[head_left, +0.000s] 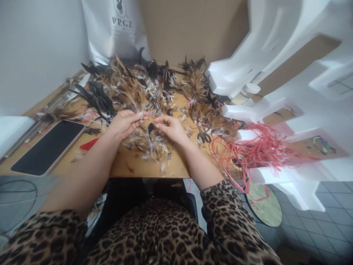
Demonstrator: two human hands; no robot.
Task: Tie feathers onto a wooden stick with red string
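Note:
My left hand is closed in a pinch above the middle of the table, with a small pale bit at its fingertips that I cannot make out. Close beside it, my right hand also pinches, and a small dark feather with a pale lower part hangs at its fingertips. The fingertips of both hands are a short gap apart. Below them lie loose brown and whitish feathers. Behind the hands spreads a heap of brown feathers, with a bunch of long black feathers to its left.
A phone lies at the left on the wooden table. Black-handled scissors rest to the right, near a tangle of red strips among white foam pieces. At the back stands a silvery bag.

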